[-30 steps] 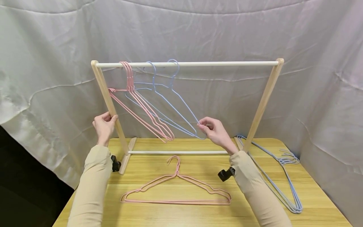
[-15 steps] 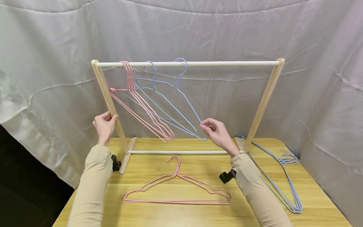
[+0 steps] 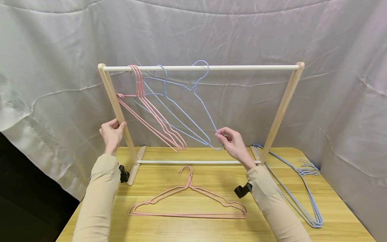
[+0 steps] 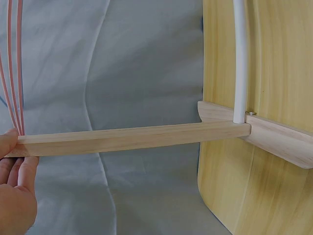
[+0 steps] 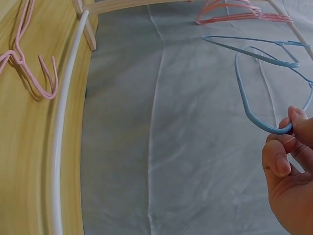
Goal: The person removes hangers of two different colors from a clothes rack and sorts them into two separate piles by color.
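Observation:
My left hand (image 3: 112,134) grips the left wooden post (image 3: 114,101) of a small clothes rack between thumb and fingers. Near its lower corner, my right hand (image 3: 232,143) pinches a blue hanger (image 3: 206,109), whose hook loops over the white top rail (image 3: 248,68). That hanger sits at an angle to the rail. Left of it hangs a second blue hanger (image 3: 184,113). Several pink hangers (image 3: 140,89) hang bunched near the left post. In the right wrist view, thumb and fingers close on the bend of the blue hanger (image 5: 244,100).
Pink hangers (image 3: 188,215), seemingly two stacked, lie flat on the wooden table (image 3: 187,232) in front of the rack. A pile of blue hangers (image 3: 314,208) lies at the right, partly behind the right post (image 3: 279,114). A grey curtain (image 3: 242,33) closes off the back.
The pinched blue hanger has slid right along the rail and turned, with my right hand shifting slightly right. My left hand has stayed on the post.

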The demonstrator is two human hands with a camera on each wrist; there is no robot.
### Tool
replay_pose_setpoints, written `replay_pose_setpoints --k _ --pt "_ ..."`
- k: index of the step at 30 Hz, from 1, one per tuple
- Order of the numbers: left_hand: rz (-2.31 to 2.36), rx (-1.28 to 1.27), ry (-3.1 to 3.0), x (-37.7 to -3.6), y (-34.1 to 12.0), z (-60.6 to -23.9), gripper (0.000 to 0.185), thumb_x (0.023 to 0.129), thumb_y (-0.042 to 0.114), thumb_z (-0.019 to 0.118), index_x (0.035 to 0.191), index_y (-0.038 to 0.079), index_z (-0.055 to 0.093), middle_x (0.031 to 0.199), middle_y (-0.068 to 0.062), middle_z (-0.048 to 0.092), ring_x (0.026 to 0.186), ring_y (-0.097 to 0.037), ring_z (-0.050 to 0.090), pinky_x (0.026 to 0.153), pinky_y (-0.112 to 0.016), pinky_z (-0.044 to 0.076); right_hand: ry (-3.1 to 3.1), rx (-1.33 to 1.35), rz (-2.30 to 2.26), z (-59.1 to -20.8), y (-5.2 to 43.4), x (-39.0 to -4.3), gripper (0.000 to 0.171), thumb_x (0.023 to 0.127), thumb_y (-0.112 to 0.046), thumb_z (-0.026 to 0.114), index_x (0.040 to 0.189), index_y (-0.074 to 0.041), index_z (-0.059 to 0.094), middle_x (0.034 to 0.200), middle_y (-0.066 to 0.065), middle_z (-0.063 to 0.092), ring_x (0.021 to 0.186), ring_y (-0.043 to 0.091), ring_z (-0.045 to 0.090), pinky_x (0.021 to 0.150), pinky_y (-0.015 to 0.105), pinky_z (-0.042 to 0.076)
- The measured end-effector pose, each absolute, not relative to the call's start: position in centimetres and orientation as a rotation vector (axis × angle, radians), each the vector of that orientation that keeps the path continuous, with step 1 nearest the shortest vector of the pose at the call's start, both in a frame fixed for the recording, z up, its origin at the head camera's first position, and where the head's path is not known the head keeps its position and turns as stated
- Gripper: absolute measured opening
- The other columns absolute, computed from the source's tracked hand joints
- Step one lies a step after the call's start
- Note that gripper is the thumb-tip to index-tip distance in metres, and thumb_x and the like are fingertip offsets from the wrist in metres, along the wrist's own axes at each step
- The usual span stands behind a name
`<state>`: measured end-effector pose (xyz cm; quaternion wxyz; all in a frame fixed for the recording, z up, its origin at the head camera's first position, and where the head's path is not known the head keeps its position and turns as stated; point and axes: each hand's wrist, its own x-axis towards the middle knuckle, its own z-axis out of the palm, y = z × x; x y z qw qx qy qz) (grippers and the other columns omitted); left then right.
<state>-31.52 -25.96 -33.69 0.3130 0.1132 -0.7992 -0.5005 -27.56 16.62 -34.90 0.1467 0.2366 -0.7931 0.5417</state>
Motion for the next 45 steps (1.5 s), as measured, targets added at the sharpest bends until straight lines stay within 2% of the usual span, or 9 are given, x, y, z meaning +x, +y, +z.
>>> replay_pose_setpoints --k 5,12,20,25,28,35,39,43,45 --pt "-1.313 0.291 -2.103 -31.5 -26.0 -33.7 0.032 0.092 0.015 0.071 0.12 0.0 0.072 0.115 -0.021 0.073 0.065 0.023 0.047 0.07 -0.002 0.041 -2.254 0.673 1.586 -35.1 16.8 -27.5 0.012 0.1 -0.004 0.059 0.101 0.007 0.064 0.087 0.008 0.06 0.063 0.006 0.053 0.052 0.02 0.041" --pt "-1.32 0.301 -2.106 -31.5 -26.0 -33.7 0.032 0.092 0.015 0.072 0.121 0.001 0.072 0.115 -0.02 0.073 0.066 0.022 0.048 0.071 -0.003 0.041 -2.235 0.642 1.598 -35.3 17.0 -27.4 0.011 0.099 -0.003 0.059 0.102 0.006 0.064 0.089 0.017 0.061 0.064 0.006 0.052 0.053 0.019 0.041" --pt "-1.331 0.302 -2.105 -31.5 -26.0 -33.8 0.032 0.092 0.016 0.072 0.121 0.001 0.072 0.116 -0.019 0.073 0.067 0.022 0.048 0.071 -0.003 0.042 -2.193 0.644 1.622 -36.2 17.5 -27.2 0.009 0.098 0.001 0.059 0.099 0.009 0.063 0.079 -0.011 0.059 0.059 0.004 0.049 0.051 0.018 0.04" --pt "-1.325 0.297 -2.104 -31.5 -26.0 -33.8 0.031 0.092 0.014 0.072 0.12 0.0 0.072 0.115 -0.02 0.073 0.065 0.023 0.047 0.071 -0.003 0.042 -2.172 0.623 1.631 -37.0 18.2 -26.7 0.009 0.098 0.003 0.058 0.099 0.01 0.062 0.081 -0.021 0.062 0.06 0.002 0.051 0.051 0.017 0.041" --pt "-1.324 0.298 -2.106 -31.5 -25.9 -33.8 0.031 0.092 0.014 0.071 0.12 0.0 0.073 0.115 -0.02 0.073 0.065 0.023 0.047 0.072 -0.003 0.042 -2.19 0.6 1.62 -37.5 19.0 -26.3 0.011 0.1 0.0 0.057 0.101 0.01 0.062 0.083 -0.02 0.062 0.062 0.001 0.052 0.053 0.017 0.042" --pt "-1.317 0.299 -2.103 -31.5 -26.0 -33.8 0.03 0.092 0.014 0.072 0.119 0.0 0.073 0.114 -0.02 0.073 0.065 0.024 0.047 0.073 -0.003 0.042 -2.175 0.56 1.627 -38.7 21.1 -25.5 0.011 0.1 -0.001 0.056 0.102 0.009 0.061 0.077 -0.008 0.059 0.063 0.001 0.052 0.052 0.018 0.044" --pt "-1.319 0.293 -2.101 -31.6 -26.0 -33.8 0.03 0.092 0.014 0.072 0.119 0.0 0.073 0.114 -0.02 0.073 0.065 0.024 0.048 0.072 -0.003 0.042 -2.133 0.568 1.679 -39.5 22.4 -25.2 0.009 0.101 -0.001 0.055 0.099 -0.002 0.064 0.075 -0.009 0.059 0.062 0.001 0.051 0.051 0.019 0.043" --pt "-1.322 0.292 -2.101 -31.5 -26.0 -33.8 0.031 0.092 0.015 0.072 0.119 0.001 0.073 0.114 -0.02 0.073 0.066 0.024 0.048 0.072 -0.003 0.042 -2.059 0.564 1.755 -40.6 23.8 -25.0 0.022 0.1 0.001 0.054 0.097 -0.016 0.067 0.074 -0.005 0.059 0.06 0.001 0.051 0.05 0.018 0.042" --pt "-1.325 0.291 -2.1 -31.5 -26.0 -33.7 0.031 0.092 0.015 0.072 0.119 0.001 0.073 0.115 -0.02 0.073 0.066 0.023 0.048 0.072 -0.003 0.042 -2.015 0.558 1.788 -41.2 24.6 -24.8 0.026 0.1 0.003 0.054 0.096 -0.018 0.067 0.073 -0.004 0.059 0.06 0.0 0.051 0.049 0.019 0.041"
